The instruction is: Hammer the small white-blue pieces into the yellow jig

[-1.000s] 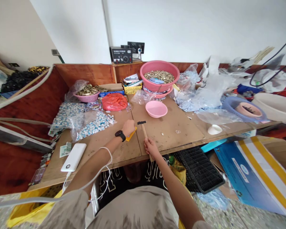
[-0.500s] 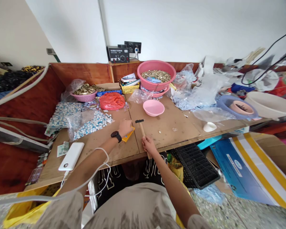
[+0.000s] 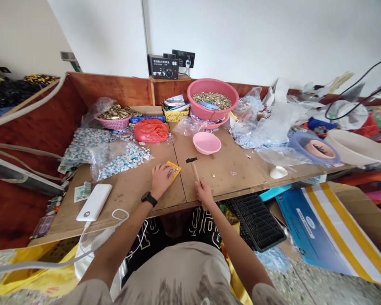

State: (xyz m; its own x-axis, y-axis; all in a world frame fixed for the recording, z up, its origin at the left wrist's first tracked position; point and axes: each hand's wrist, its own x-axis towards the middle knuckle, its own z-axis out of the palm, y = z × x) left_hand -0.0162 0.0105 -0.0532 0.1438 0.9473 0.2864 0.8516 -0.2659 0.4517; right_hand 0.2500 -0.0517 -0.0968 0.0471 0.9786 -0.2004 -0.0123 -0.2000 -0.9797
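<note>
My left hand (image 3: pixel 161 179), with a black watch at the wrist, rests over the near left part of a small yellow tray (image 3: pixel 175 169), its fingers spread on small pieces there. My right hand (image 3: pixel 203 193) is wrapped round the wooden handle of a hammer (image 3: pixel 195 171), whose black head lies just right of the tray. Beyond the hammer stands an empty pink bowl (image 3: pixel 206 143). To the left is a heap of small blue and white pieces (image 3: pixel 127 163) spilling from a clear bag.
A large pink basin (image 3: pixel 212 101) of brass-coloured parts stands at the back. A red bag (image 3: pixel 151 130) and a pink basket (image 3: pixel 114 123) are at the back left. A white power bank (image 3: pixel 94 202) with a cable lies front left; a small white cup (image 3: pixel 278 172) is at right.
My left hand has moved from the tray's far left side down onto it, its fingers now spread, and more of the tray shows. My right hand still holds the hammer.
</note>
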